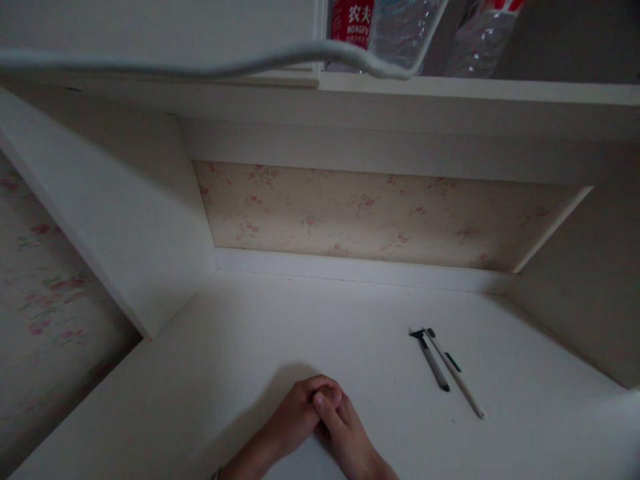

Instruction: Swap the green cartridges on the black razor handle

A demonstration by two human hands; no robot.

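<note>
My left hand (296,417) and my right hand (345,433) rest together on the white desk (240,347) near its front edge. Their fingers are folded over each other, and nothing shows inside them. To the right of my hands lie two pens side by side: a dark pen (433,363) and a white pen with a dark clip (457,380), both angled toward the back left. Neither hand touches the pens.
The desk sits in a white alcove with side panels and a floral back wall (380,217). Above it is a shelf (450,90) holding plastic water bottles (395,27). A white cable (200,67) hangs across the top of the view.
</note>
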